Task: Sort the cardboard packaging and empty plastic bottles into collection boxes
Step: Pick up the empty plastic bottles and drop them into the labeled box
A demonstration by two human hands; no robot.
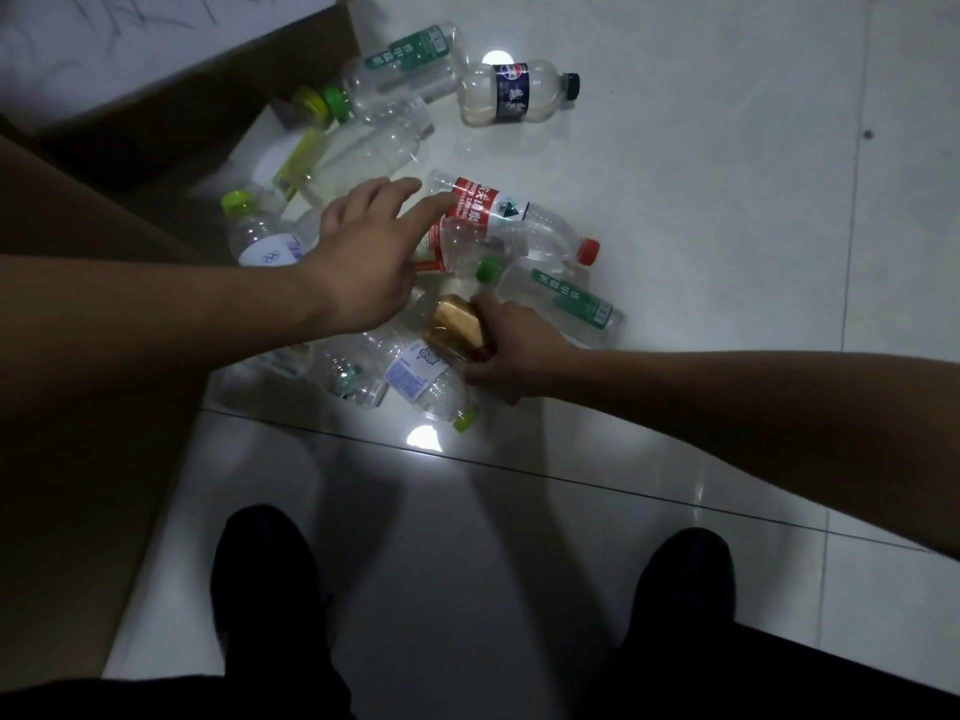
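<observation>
Several empty plastic bottles lie in a heap on the white tiled floor. My left hand (363, 252) reaches over the heap with fingers spread, its fingertips at a red-labelled bottle (480, 210). My right hand (511, 350) is closed around a bottle with a gold-brown label (454, 324) low in the heap. A green-labelled bottle (566, 301) lies just beyond my right hand. A dark-blue-labelled bottle (511, 93) lies apart at the far side.
A large cardboard box (78, 407) stands on the left, with a second box wall (218, 96) behind it at the far left. My two dark shoes (265, 574) stand on the tiles below the heap. Bare floor stretches to the right.
</observation>
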